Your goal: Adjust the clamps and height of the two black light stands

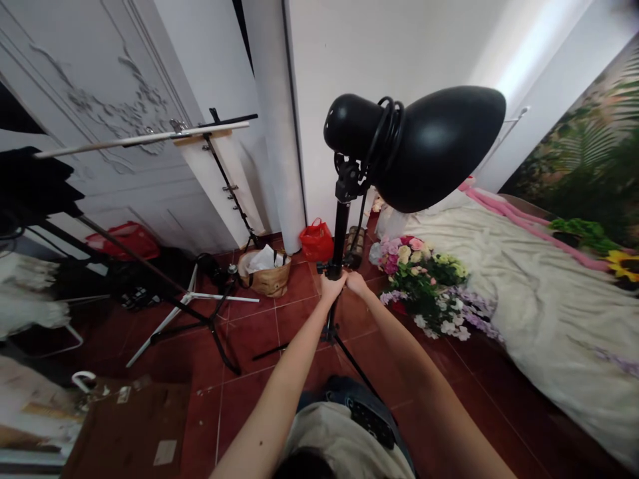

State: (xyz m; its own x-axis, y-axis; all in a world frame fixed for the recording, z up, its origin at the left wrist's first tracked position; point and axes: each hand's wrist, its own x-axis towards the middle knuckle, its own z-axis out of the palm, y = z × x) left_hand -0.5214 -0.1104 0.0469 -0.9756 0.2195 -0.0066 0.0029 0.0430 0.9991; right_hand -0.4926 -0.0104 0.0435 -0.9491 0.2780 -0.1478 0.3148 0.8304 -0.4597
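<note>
A black studio light (pixel 442 146) with a wide bell-shaped reflector and a coiled cable (pixel 387 136) sits on top of a black light stand (pixel 341 229), upright in front of me. My left hand (pixel 333 286) is wrapped round the pole just below a black collar with a knob (pixel 321 267). Close beside it on the right, my right hand (pixel 356 284) is closed against the same collar; its fingertips are partly hidden, perhaps on a second knob. The stand's legs (pixel 355 364) spread on the floor near my feet.
Artificial flowers (pixel 422 279) lie right of the stand beside a cream cloth (pixel 539 299). Behind are a red bag (pixel 316 241) and a woven basket (pixel 269 273). Other stands (pixel 212 319) crowd the left, with a brown cardboard piece (pixel 134 426) on the red tiles (pixel 259 332).
</note>
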